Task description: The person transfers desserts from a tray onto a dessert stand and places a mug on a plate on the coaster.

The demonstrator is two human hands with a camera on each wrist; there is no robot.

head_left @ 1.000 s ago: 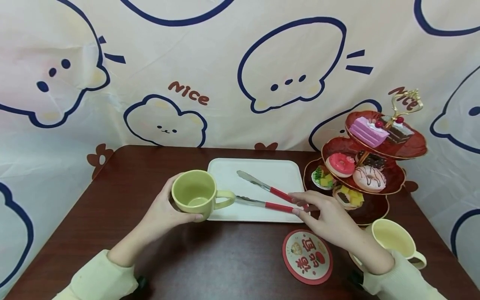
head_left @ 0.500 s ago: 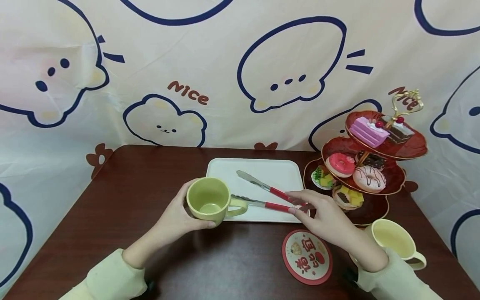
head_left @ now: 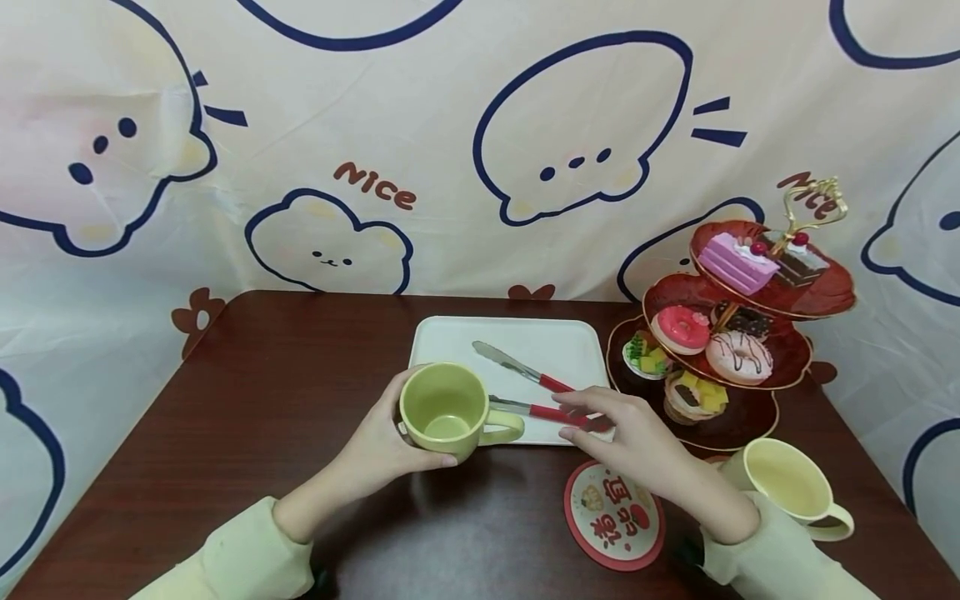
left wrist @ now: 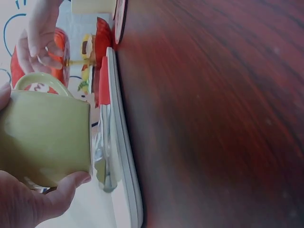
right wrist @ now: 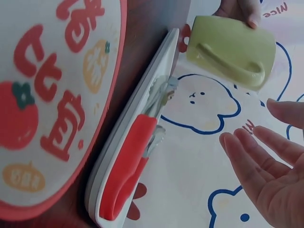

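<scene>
My left hand (head_left: 393,437) grips a green mug (head_left: 442,408) round its side, thumb near the base, handle toward the right. In the left wrist view the mug (left wrist: 45,135) is held up off the table. My right hand (head_left: 630,433) hovers with spread, slightly bent fingers, holding nothing; in the right wrist view a gap parts these fingers (right wrist: 256,156) from the mug (right wrist: 232,50). Below that hand lie red-handled tongs (head_left: 551,412), spread on a white tray (head_left: 442,333); their handle ends are partly hidden by the hand in the head view.
A round red-rimmed coaster (head_left: 615,517) lies in front of the tray. At right stands a second, pale yellow mug (head_left: 787,479), partly behind my right forearm. A three-tier red stand (head_left: 832,292) with toy cakes and donuts (head_left: 738,358) rises at the back right.
My left hand has carried the green mug rightward and slightly nearer to me. The right hand has shifted a little left, off the ends of the tongs' handles. The tongs stay on the tray.
</scene>
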